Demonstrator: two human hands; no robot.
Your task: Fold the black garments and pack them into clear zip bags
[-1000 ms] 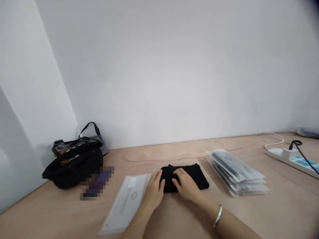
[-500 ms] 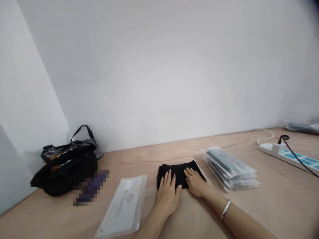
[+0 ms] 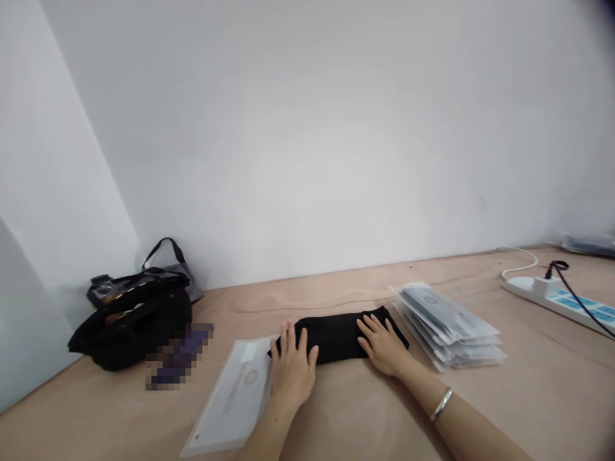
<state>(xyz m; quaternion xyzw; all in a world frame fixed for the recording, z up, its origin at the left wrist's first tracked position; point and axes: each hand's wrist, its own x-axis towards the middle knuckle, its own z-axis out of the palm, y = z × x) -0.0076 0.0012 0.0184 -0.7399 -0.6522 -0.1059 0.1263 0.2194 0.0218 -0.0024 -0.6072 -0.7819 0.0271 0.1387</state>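
Observation:
A black folded cloth (image 3: 331,336) lies flat on the wooden table in a long strip; its exact kind does not show. My left hand (image 3: 293,368) rests with spread fingers on its left end, beside a frosted zip bag (image 3: 235,397) with printed lettering. On the cloth's right end my right hand (image 3: 384,346) lies flat, fingers apart, a silver bangle on that wrist. Just right of the cloth sits a stack of filled frosted bags (image 3: 446,326).
At the left stand a black bag (image 3: 139,333) and a striped bag (image 3: 192,282) against the wall. A blurred-out purple patch (image 3: 185,355) lies in front of them. A white power strip (image 3: 542,291) with cables is at the right, with more plastic packs (image 3: 589,243) behind.
The cloth now stretches wider to the left, unfolded into a longer strip. My left hand has moved left with that end, reaching the zip bag's edge. My right hand stays on the right end.

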